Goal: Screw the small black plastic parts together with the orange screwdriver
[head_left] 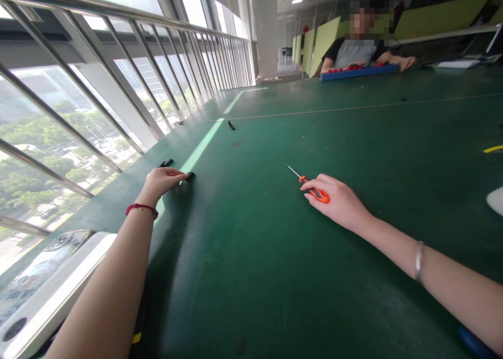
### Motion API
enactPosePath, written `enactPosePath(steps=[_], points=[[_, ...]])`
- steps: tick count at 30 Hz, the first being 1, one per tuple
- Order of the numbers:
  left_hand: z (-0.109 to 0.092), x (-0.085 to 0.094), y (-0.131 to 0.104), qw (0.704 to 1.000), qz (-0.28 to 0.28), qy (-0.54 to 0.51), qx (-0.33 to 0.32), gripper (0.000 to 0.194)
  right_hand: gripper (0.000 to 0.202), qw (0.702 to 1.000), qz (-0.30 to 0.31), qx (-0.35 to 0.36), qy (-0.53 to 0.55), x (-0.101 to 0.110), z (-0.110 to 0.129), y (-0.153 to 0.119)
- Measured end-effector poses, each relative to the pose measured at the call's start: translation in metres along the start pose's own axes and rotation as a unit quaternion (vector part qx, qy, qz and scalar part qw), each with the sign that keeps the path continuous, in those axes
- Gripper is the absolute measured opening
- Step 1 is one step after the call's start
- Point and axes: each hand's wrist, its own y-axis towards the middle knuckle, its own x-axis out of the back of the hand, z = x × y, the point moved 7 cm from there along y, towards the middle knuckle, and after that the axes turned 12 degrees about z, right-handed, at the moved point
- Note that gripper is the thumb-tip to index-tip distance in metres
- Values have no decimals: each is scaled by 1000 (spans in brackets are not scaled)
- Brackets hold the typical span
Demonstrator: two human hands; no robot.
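On the left of the table, my left hand (163, 182) pinches a small black part (190, 176) between thumb and fingertips, at or just above the green surface. Another dark piece (166, 163) lies just behind that hand, partly covered by it. My right hand (336, 197) rests right of the middle with its fingers closed on a screwdriver (321, 195). The handle is orange and dark grey, and its thin metal shaft points away to the upper left. Part of the handle is hidden under the fingers.
Farther back on the green table (251, 254) lies a small black piece (231, 125). A person sits across the table behind a blue tray (359, 72) with red items. Metal railing (137, 34) borders the left edge. A white box-like object (58, 291) stands near left.
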Motion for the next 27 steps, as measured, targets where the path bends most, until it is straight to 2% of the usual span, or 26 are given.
enactPosePath(steps=[10,20,27], points=[[-4,1,-2,1000,-8,19,-14,34,17,1000,-19,15,-6,2,2,-1],[-5,2,-4,1000,-2,19,-7,37,19,1000,-9,10,-7,1,2,-1],[-6,1,-5,1000,-19,23,-9,31,17,1000,-16,16,-9,2,2,-1]])
